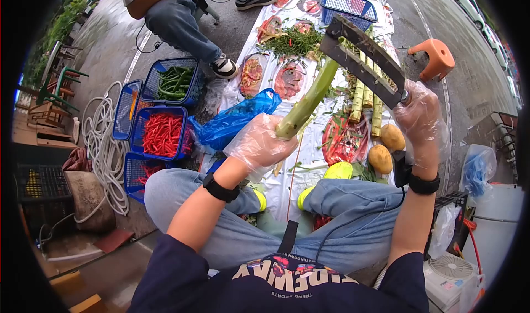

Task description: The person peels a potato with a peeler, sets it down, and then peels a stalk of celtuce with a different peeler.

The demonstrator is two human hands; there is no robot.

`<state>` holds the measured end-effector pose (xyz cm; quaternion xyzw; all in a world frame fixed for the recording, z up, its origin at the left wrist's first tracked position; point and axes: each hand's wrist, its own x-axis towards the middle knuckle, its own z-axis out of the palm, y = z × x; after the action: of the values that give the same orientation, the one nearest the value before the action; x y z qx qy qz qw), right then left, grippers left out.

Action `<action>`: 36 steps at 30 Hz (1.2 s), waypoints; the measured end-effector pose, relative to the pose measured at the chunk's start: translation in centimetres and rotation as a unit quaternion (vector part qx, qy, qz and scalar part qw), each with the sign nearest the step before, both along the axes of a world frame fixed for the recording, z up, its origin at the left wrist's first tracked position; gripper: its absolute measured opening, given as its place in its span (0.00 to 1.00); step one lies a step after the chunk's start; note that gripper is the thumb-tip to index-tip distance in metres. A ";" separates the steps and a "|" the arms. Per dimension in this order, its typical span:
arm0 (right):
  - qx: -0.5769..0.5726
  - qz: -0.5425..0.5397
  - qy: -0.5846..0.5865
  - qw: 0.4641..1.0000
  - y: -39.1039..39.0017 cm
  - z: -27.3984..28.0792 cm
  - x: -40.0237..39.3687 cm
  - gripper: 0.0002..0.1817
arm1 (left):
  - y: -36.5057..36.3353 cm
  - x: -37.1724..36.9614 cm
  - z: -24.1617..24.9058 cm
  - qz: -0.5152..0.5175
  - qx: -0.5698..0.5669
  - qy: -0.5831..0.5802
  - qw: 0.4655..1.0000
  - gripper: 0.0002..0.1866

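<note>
My left hand [258, 141], in a clear plastic glove, is closed around the thick lower end of a pale green celtuce stem [312, 99]. The stem slants up and to the right, away from me. My right hand [419, 111], also gloved, grips the handle of a large dark peeling knife [360, 64] with a long slot in its blade. That blade lies across the upper end of the stem; whether it touches cannot be told. Beneath the knife, several segmented green stalks [358, 100] lie beside two potatoes [380, 158].
A printed white sheet [281, 117] bears a heap of green leaves [292, 41] and a blue plastic bag [237, 120]. Blue baskets hold red chilies [162, 133] and green peppers [175, 83]. An orange stool [434, 58] stands right; another person's leg [182, 28] is upper left.
</note>
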<state>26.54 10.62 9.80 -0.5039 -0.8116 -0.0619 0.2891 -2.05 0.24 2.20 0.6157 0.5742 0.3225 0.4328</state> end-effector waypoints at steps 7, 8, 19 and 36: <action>-0.087 -0.013 -0.119 0.989 -2.4 2.0 -2.0 0.12 | 0.0 0.5 -0.9 0.019 0.182 0.134 0.974 0.08; -0.089 -0.011 -0.120 0.989 -2.4 1.9 -2.0 0.12 | -0.1 0.6 -1.0 0.020 0.181 0.134 0.974 0.08; 0.160 0.072 -0.260 0.950 -1.7 -0.5 1.2 0.18 | -0.4 -0.3 -0.6 0.043 0.240 0.310 0.919 0.07; 0.024 0.003 -0.099 0.995 0.7 -3.7 2.5 0.13 | -0.2 -0.8 -1.6 0.049 0.275 0.292 0.915 0.05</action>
<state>29.08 11.33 6.10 -0.4855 -0.8362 -0.1294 0.2196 -2.82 0.04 0.65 0.7486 0.5925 0.2946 0.0432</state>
